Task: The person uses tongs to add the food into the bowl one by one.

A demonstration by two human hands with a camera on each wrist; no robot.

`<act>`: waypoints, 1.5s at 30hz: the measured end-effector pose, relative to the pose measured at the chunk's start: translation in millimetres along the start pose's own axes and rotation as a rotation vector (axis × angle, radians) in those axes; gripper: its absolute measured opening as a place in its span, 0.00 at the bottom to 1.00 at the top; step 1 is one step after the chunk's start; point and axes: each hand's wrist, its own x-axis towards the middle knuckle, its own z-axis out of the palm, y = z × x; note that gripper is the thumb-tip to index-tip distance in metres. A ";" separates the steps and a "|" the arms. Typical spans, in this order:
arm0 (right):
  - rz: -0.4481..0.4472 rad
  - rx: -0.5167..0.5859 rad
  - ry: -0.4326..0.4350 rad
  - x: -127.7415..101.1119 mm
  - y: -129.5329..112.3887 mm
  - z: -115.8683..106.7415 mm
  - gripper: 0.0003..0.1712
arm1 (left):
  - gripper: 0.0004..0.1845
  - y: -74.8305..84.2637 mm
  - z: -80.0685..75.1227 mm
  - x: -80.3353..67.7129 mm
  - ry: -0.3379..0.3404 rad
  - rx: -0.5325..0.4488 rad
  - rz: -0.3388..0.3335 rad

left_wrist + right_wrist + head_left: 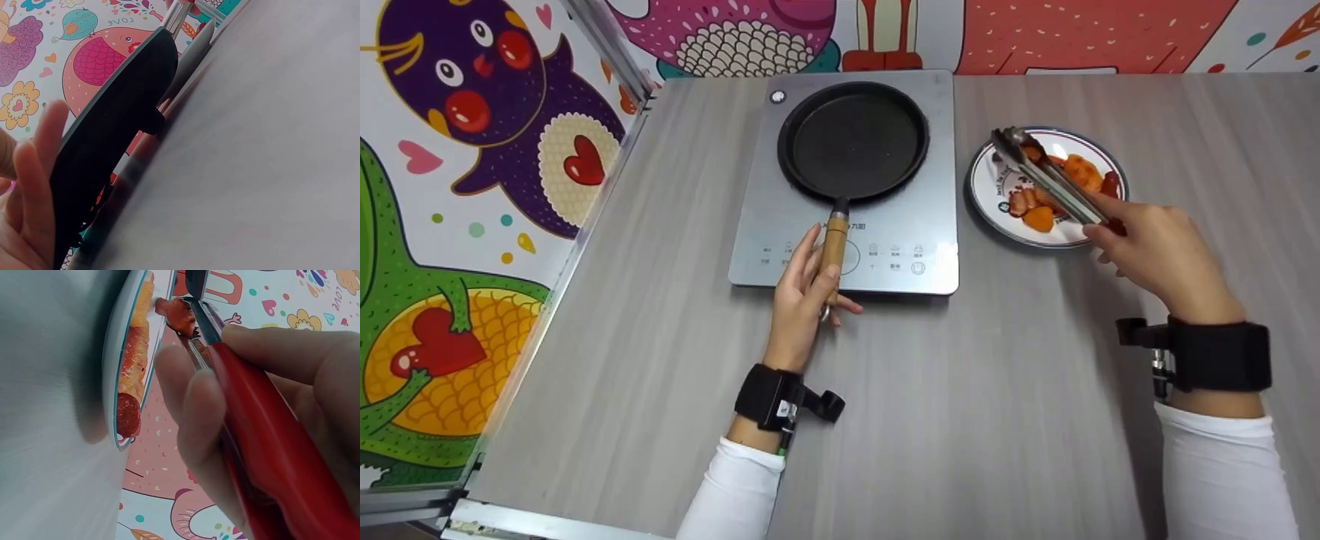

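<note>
**Both hands engaged: pan handle and tongs**

Nearest the person, the left hand (pixel 804 300) rests on the grey bench (pixel 960 420) with its fingers closed around the wooden handle (pixel 832 244) of the frying pan (pixel 853 140). From the left wrist view the pan's dark underside fills the frame just beside the fingers (pixel 35 185).

To the right and slightly further out, the right hand (pixel 1159 251) grips the red-sleeved end of a pair of metal tongs (pixel 1046 176). The tong arms reach from this hand up and to the left over the plate (pixel 982 196).

The plate lies just beyond the right hand and holds orange and red food pieces (pixel 1039 217). The right wrist view shows a reddish piece (pixel 177 316) at the tong tips; whether it is actually clamped there cannot be confirmed, as the tips are partly hidden.

Beyond the left hand, the pan sits on the induction cooker (pixel 937 225), its handle pointing back toward that hand.
</note>
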 end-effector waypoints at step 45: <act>-0.145 0.122 0.317 17.2 -67.7 40.0 0.25 | 0.33 -5.5 -2.1 0.6 -0.010 -0.001 -0.017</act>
